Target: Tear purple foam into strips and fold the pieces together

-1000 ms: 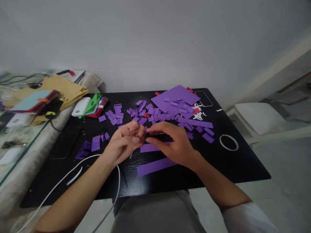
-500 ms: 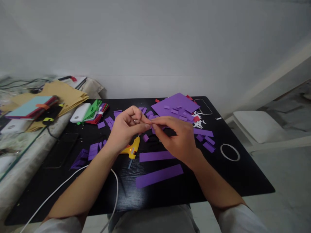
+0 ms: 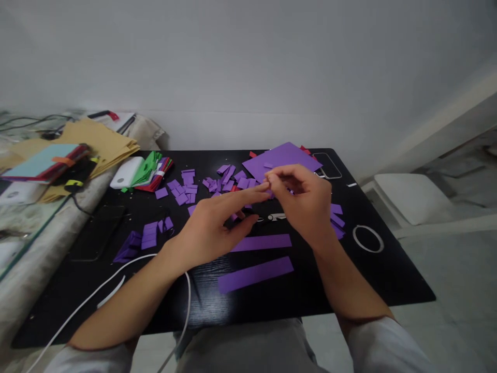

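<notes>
My left hand (image 3: 221, 220) is stretched out over the middle of the black table, fingers together and straight, thumb apart below them. Thumb and index finger of my right hand (image 3: 301, 199) are pinched at the left fingertips; anything between them is too small to make out. Beneath the hands lie a purple strip (image 3: 267, 242), partly covered by the left hand, and a second purple strip (image 3: 256, 274) nearer the front edge. A small metal tool (image 3: 276, 217) shows between the hands. Several small purple pieces (image 3: 229, 176) are scattered behind them.
A large purple sheet (image 3: 285, 155) lies at the back right. To its right is a clear rectangular outline (image 3: 328, 165), with a tape ring (image 3: 368, 239) nearer me. Green folded paper (image 3: 147, 168) and purple folded pieces (image 3: 149, 235) lie left. A white cable (image 3: 189, 295) crosses the front.
Both hands have shifted right. My left fingers have straightened from a pinch, while the right still pinches. The yellow glue gun seen earlier is now out of sight near my left hand.
</notes>
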Available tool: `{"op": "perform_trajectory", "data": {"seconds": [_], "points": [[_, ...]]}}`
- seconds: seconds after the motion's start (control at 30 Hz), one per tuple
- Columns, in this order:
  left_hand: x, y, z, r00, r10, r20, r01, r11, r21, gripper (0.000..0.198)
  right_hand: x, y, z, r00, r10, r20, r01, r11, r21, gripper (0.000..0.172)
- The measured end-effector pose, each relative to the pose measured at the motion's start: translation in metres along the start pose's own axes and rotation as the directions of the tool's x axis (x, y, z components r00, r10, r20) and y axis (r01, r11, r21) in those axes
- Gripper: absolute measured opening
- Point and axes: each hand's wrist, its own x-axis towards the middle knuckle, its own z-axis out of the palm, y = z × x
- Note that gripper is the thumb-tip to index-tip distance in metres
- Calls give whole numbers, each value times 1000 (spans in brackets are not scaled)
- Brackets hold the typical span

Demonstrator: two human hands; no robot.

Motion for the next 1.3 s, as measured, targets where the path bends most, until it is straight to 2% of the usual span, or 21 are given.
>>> {"op": "perform_trajectory", "data": {"seconds": [0.07,0.1,0.13,0.17,0.23,0.3,0.33,0.37,0.47,0.57,0.8,0.93,1.13,1.23,1.3], "points": [[-1,1,0,999,-21,38,19,998,68,30,4,3,-4,998,-21,-61,21,1000,14,7],[-2,1,2,994,-55,99,45,994,104,23,5,4,-6,996,-29,-89,31,999,25,7],[-2,-1,6,976,-99,195,69,985,156,16,7,5,-7,993,-33,-110,37,999,40,8],[-3,-3,12,938,-150,314,79,970,228,11,8,6,-9,991,-32,-127,40,997,59,8],[-9,-9,30,784,-246,570,10,923,384,17,10,7,-11,988,-28,-150,43,994,99,7],[-17,-16,53,613,-370,698,-75,853,517,32,10,7,-12,986,-25,-162,45,992,120,8],[-22,-19,64,555,-413,722,-111,823,557,39,10,7,-12,986,-22,-163,42,992,117,9],[-27,-22,75,535,-425,730,-142,807,574,44,10,7,-12,987,-18,-161,36,994,106,11],[-40,-24,97,544,-418,727,-159,800,579,49,9,6,-11,987,-8,-162,16,998,52,17],[-47,-23,103,565,-385,730,-169,812,559,40,8,7,-11,986,-15,-163,19,999,26,19],[-55,-23,102,587,-307,749,-210,836,507,15,9,10,-13,987,-30,-157,32,999,12,16],[-54,-22,99,584,-286,760,-227,841,491,18,10,9,-13,988,-29,-151,34,999,29,10],[-46,-26,92,548,-279,789,-255,842,475,20,10,11,-12,989,-49,-139,54,998,32,8],[-46,-25,92,550,-296,781,-247,835,491,21,10,11,-12,990,-61,-126,63,998,6,7],[-47,-21,94,558,-295,776,-251,831,497,32,10,12,-12,990,-74,-123,75,997,0,4]]}}
